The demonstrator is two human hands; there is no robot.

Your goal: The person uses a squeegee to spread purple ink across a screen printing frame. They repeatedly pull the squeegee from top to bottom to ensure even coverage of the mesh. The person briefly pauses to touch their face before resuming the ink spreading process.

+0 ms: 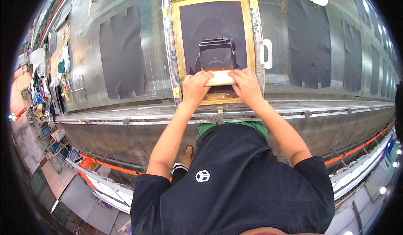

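Both hands grip a squeegee (pixel 221 78) with a pale handle, held crosswise near the close end of a screen-printing frame (pixel 168 33). My left hand (pixel 196 87) is closed round the handle's left end, and my right hand (pixel 247 86) round its right end. An orange-brown strip of blade shows along the handle's far side. Inside the frame, yellow tape borders a dark mesh (pixel 212 18). Glossy dark ink (pixel 216 42) outlines a rectangle on the mesh just beyond the squeegee, with a small faint motif inside. The blade's lower edge is hidden.
The frame lies on a long metal table (pixel 157 67) with a rail (pixel 168 116) along its near edge. Dark fabric pieces lie on it: one at left (pixel 121 52), another at right (pixel 308 42) bearing a small motif. A white handle (pixel 267 53) juts from the frame's right side. Cloths and tools (pixel 63 67) crowd the far left.
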